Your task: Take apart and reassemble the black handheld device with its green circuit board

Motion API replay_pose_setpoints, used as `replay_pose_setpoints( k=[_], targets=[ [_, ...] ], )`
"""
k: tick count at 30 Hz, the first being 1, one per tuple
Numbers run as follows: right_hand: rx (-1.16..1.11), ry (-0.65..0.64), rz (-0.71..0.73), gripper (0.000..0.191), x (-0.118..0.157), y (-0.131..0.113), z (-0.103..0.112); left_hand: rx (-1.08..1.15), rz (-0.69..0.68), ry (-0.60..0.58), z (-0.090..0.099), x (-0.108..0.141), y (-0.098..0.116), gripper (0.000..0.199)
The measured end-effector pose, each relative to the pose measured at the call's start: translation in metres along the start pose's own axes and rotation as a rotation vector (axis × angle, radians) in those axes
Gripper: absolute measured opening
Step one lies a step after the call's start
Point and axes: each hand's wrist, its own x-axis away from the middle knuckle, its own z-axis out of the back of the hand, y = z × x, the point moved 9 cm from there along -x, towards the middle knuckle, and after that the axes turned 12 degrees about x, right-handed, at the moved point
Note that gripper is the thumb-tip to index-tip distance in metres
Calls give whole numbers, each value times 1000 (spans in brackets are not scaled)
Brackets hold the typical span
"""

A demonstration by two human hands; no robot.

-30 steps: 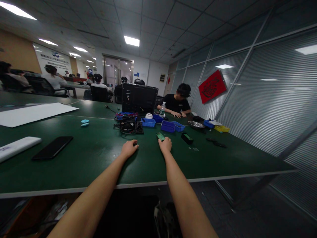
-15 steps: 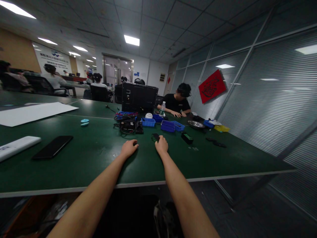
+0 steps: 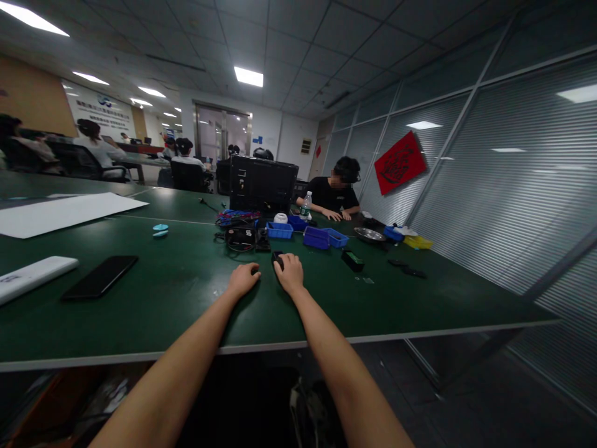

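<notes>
My left hand (image 3: 243, 280) rests on the green table (image 3: 186, 323), its fingers curled round. A dark spot shows between thumb and forefinger; whether it is a thing or shadow I cannot make out. Just to its right, my right hand (image 3: 291, 272) is closed over a small black object (image 3: 277, 257) that lies on the tabletop, mostly hidden under the fingers. A black box with a green top (image 3: 352, 261) stands farther right. Small clear scraps (image 3: 368, 280) lie near that box.
Beyond my hands are blue trays (image 3: 316, 238), a black device with cables (image 3: 240, 236) and a monitor (image 3: 262, 183). A phone (image 3: 100, 277) and a white slab (image 3: 37, 274) lie left. A metal dish (image 3: 370, 234) is at right. Across the table sits a person (image 3: 333, 193).
My right hand has slid left across the table with the small black object, closer to my left hand. The left hand has stayed in place.
</notes>
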Motion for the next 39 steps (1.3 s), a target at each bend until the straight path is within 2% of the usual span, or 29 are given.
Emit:
replay_pose_setpoints(
  k=[3,5,7,11,14,16,18,21,29,34,39],
  targets=[
    [-70,5,-241,36,-2,33,-7,-6,-9,-1,0,0,1,38],
    [-139,-51,-296,38,-3,44,-18,0,-6,5,0,-1,0,41],
    [-236,-109,-256,38,-4,41,-29,28,9,20,1,-1,-1,48],
    [-514,-173,-80,37,-3,9,-40,101,-12,82,5,-1,2,65],
    [-794,-337,-5,34,2,-15,-53,97,-102,133,9,1,11,68],
    [-972,-447,-16,30,5,-23,-62,73,-108,156,10,2,12,67],
    [-1118,-487,-76,26,5,-22,-67,52,-80,156,10,3,11,64],
    [-1233,-481,-185,22,4,-11,-74,40,-54,163,10,5,9,57],
    [-1263,-443,-249,18,4,3,-73,46,38,284,26,3,-6,51],
    [-1292,-436,-289,17,4,7,-74,-15,91,272,53,3,-30,52],
    [-1293,-435,-290,16,4,7,-75,-108,196,318,110,13,-79,53]
  ],
)
